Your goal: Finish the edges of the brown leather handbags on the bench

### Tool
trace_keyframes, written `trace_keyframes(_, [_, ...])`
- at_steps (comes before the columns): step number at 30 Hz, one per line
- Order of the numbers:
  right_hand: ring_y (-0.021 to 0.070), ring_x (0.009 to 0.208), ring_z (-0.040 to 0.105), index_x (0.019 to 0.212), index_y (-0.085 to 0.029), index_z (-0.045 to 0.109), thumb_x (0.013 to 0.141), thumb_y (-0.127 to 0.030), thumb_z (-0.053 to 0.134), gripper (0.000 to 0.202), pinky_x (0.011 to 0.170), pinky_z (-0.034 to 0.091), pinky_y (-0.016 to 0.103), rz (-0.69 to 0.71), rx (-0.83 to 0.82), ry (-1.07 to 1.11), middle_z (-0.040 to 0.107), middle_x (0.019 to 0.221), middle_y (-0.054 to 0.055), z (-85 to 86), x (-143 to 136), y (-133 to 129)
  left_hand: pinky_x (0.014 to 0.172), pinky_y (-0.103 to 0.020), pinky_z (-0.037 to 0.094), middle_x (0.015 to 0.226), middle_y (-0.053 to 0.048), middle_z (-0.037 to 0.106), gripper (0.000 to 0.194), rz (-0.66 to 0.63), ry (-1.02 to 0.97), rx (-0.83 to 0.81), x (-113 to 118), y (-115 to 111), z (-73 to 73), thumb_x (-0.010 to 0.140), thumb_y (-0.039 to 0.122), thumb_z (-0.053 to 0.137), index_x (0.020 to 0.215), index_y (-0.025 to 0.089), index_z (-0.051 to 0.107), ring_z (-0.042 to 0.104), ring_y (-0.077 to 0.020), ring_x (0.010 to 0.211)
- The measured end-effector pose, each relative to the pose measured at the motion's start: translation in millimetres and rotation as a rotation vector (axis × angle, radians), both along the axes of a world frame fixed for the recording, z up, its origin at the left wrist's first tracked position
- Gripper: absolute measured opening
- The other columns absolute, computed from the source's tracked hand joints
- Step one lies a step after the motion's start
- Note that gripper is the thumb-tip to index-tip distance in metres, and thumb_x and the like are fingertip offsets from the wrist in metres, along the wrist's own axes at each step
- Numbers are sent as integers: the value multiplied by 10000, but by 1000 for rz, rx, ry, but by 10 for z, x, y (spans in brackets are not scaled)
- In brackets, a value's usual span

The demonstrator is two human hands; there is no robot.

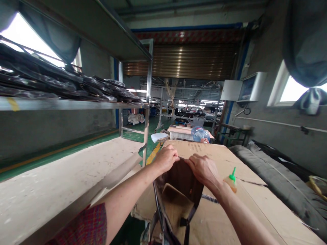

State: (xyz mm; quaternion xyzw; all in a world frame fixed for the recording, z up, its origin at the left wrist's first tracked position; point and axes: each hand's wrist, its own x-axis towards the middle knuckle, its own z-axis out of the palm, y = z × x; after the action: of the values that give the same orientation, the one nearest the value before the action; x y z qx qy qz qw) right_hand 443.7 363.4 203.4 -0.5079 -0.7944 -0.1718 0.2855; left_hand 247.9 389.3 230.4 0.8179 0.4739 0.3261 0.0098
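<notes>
Both hands up at the far top edge of a dark brown bag (178,194), which stands upright w/ its mouth toward the wearer, on a cardboard-covered table (255,204). Left hand (166,158) curled into a loose fist over the bag's top rim, fingers folded down & gripping it. Right hand (202,169) beside it, nearly touching the left, fingers bent over the same rim, pinching the edge; fingertips hidden behind the material so exact grip can't be told. Bag interior shows a lighter tan lining panel and a dark strap lower down.

Just right of the right wrist: small glue bottle (231,182) w/ green nozzle, upright on the cardboard, close to but apart from the arm. Left side: steel shelf rack (147,102) w/ stacks of black pieces on the upper shelf, bare board below. Farther back on the table: clear water jug (200,134) & white box. Grey padded rolls along the right wall. Red plaid sleeve at the left elbow.
</notes>
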Motion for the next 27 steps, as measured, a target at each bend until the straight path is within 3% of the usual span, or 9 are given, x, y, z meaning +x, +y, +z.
trace_keyframes(4, [183,758,627,821,-222,641,978,-390,494,272,610,314,295,6,-68,-16,676,852,20,109,-89,-3,733,-286,415,877,-21,572,136,-88,-31,35,-56,-11,-6,760,225,731,694,168,627,558,-172,840])
trace_keyframes(8, [175,816,634,817,-232,658,966,-374,517,249,654,349,282,65,-140,83,691,864,5,106,-30,103,831,-297,432,950,-35,601,69,-118,-18,61,-130,-33,4,760,132,699,731,163,645,572,-179,911])
trace_keyframes(16, [166,783,632,757,-233,662,935,-379,545,259,664,361,273,113,-161,155,690,820,-1,97,1,174,725,-301,417,783,-29,633,117,5,-31,44,-177,-4,27,796,132,649,687,160,615,584,-183,785])
trace_keyframes(22, [191,768,637,748,-229,677,922,-387,545,269,626,336,292,34,-173,125,699,814,20,160,-42,120,727,-307,416,774,-40,655,122,99,-14,30,-145,43,15,800,161,653,687,165,606,610,-199,789])
trace_keyframes(27, [219,808,642,801,-236,695,909,-358,554,215,626,331,307,-3,-165,62,709,864,40,234,-153,66,713,-300,410,763,-31,645,123,104,-1,13,-79,36,31,801,159,633,686,173,592,605,-193,786])
